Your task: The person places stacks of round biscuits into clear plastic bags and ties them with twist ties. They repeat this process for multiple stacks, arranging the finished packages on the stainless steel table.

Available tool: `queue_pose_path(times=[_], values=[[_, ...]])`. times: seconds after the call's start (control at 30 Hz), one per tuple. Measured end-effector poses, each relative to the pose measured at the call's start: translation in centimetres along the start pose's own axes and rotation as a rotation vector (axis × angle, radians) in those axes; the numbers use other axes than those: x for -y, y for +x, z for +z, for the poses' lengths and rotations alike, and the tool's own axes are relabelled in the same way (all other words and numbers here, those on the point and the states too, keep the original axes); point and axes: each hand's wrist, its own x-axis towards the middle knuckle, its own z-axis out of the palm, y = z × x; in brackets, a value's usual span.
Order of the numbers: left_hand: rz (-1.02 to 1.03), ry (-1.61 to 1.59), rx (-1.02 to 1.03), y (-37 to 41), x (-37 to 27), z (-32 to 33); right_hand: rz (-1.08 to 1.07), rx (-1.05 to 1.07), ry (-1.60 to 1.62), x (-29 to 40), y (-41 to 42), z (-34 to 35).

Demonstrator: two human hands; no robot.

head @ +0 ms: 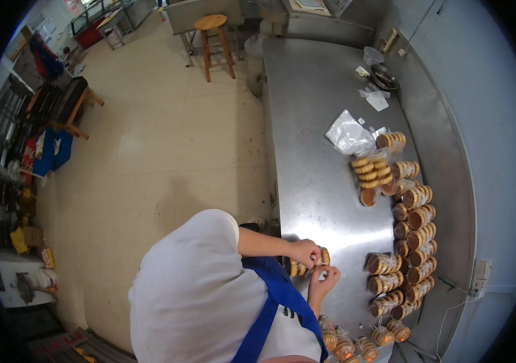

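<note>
My left hand (305, 252) pinches the clear plastic of a bag of round pastries (297, 268) near the table's front edge. The pastries are stacked on their sides and show on both sides of that hand. Just below it, my right hand (323, 283) has its fingertips closed on a small whitish piece, perhaps plastic, close against the same bag. The fingers hide much of the bag's middle. A row of bagged pastries (385, 282) lies to the right of my hands, and more bagged pastries (343, 343) with orange stickers lie near my right forearm.
Bagged pastries (421, 237) line the metal table (326, 195) along its wall side. Clear plastic bags (351, 134) lie farther up, with a dark bowl (384, 77) and a plastic tub (372, 56) beyond. A wooden stool (210, 22) stands on the tiled floor.
</note>
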Motion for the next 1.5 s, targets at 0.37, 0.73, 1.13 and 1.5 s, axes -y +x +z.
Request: queue_pose_path(times=[0.37,0.73,1.13,1.5], values=[[0.095,0.058,0.023,-0.1,-0.8,0.0,-0.062,0.024,0.311,-2.1,1.7,1.5],[0.147,0.228,-0.263,-0.1,-0.9,0.8,-0.009,0.074,0.366,-1.9,3.2,1.1],[0.039,0.014,-0.036,0.0,-2.4,-0.2,-0.216,0.062,-0.052,-0.5,3.7,-1.1],[0.423,0.453,-0.04,-1.5,-3.0,-1.5,-0.207,-0.224,-0.077,1.3,1.3,-2.0]])
